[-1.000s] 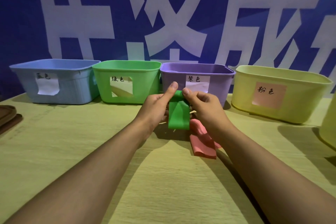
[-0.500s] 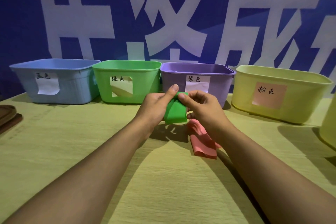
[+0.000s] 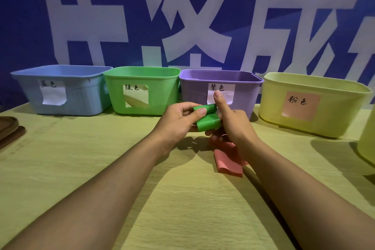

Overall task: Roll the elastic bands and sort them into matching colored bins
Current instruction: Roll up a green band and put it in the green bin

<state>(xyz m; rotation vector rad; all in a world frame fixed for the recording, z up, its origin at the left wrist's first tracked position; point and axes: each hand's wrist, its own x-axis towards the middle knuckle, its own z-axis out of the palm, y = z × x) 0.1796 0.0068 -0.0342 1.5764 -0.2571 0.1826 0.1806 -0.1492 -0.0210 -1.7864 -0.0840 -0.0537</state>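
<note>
Head view: green elastic band (image 3: 207,121), partly rolled, is held above the wooden table (image 3: 81,158), in front of the purple bin (image 3: 194,91). Left hand (image 3: 178,119) pinches it between thumb and curled fingers; right hand (image 3: 233,126) grips its other end, thumb raised. Pink band (image 3: 227,162) lies beneath, near the green bin (image 3: 142,79).

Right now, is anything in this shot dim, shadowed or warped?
Head view: dim, bluish light; the forearms cast soft shadows across the pale wooden table; wide-angle bowing curves the row of bins, most at the yellow plastic bin; the rolled green elastic band stays sharp.
</note>
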